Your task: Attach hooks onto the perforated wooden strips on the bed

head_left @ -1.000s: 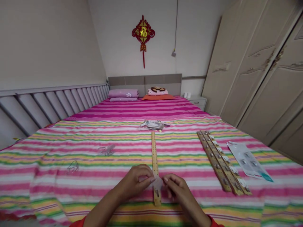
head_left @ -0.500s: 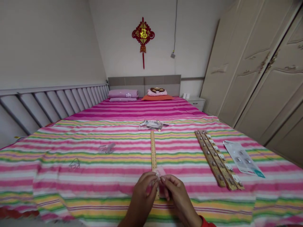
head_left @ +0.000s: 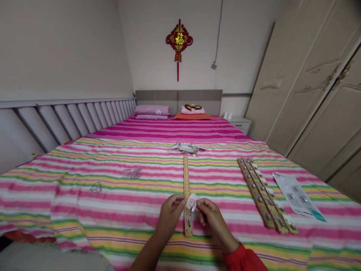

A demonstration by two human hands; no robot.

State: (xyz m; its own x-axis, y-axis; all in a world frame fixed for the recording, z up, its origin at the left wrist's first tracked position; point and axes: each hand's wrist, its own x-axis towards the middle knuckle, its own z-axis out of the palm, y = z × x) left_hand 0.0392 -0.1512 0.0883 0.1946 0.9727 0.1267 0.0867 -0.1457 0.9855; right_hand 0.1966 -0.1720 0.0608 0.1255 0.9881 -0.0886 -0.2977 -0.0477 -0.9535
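Note:
My right hand (head_left: 212,221) is closed, thumb and forefinger pinching the right edge of a small whitish, see-through packet (head_left: 193,198). A shiny metal piece shows against the packet, too small to name. On the other side, my left hand (head_left: 170,211) has its fingers bent and pressed together by the packet's left edge; what they pinch is hidden. Below both hands lies a narrow tan strip with rows of holes (head_left: 186,177), running away from me on the striped sheet. A small metal part (head_left: 188,222) sits on its near end.
To the right lie tan strips (head_left: 255,194) bearing metal knobs and white discs, beside a clear blister pack (head_left: 299,195). Packaged items (head_left: 184,148) lie farther back. A clear bag (head_left: 132,172) and a thin wire-like loop (head_left: 96,188) are at left. A railing (head_left: 70,116) borders the bed.
My hands have drawn slightly apart, and the packet now shows more fully between them with its metal piece. The near end of the strip has come into sight. The view has shifted a little left.

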